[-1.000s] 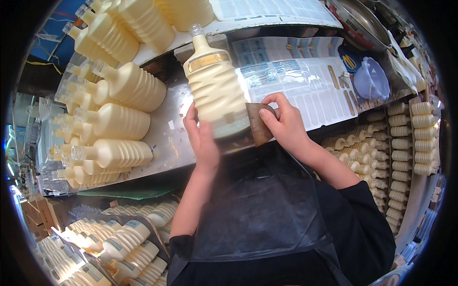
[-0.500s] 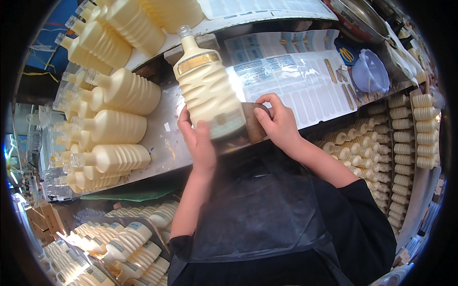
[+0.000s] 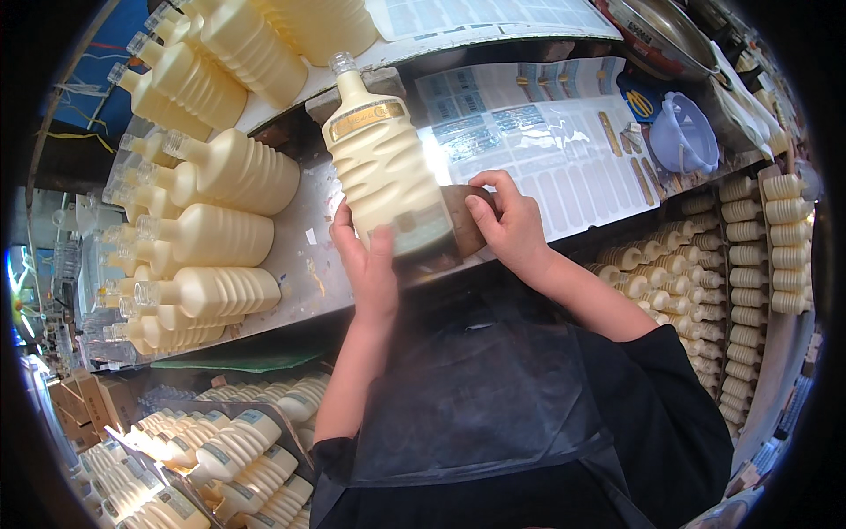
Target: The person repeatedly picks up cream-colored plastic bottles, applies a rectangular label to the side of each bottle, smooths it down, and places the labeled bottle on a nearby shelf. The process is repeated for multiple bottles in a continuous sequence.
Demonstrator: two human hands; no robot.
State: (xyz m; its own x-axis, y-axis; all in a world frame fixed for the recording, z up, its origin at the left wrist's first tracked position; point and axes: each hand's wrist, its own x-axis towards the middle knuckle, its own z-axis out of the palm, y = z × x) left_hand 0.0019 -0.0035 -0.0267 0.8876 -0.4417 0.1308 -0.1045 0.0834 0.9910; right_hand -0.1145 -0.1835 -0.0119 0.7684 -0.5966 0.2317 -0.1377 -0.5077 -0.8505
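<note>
A cream-coloured bottle (image 3: 383, 163) with a clear threaded neck and ribbed front lies before me, neck away from me. It has a gold label (image 3: 367, 119) at its shoulder and a pale, see-through label (image 3: 421, 231) near its base. My left hand (image 3: 364, 262) grips its lower left side, thumb on the front. Beside the base, at the right, my right hand (image 3: 514, 225) pinches the edge of a brown flat piece (image 3: 463, 216) between thumb and fingers. Whether that piece touches the bottle, I cannot tell.
Several similar bottles (image 3: 225, 236) lie at the left of the table, more on the raised shelf behind. Label sheets (image 3: 564, 167) spread to the right, near a lilac bucket (image 3: 683, 132) and a metal pan (image 3: 661, 35). Racks of bottles (image 3: 740, 291) stand lower right; others (image 3: 238, 450) lie lower left.
Very little differs. The brown piece and my right hand have shifted slightly to the left and up, while the bottle stays in my left hand.
</note>
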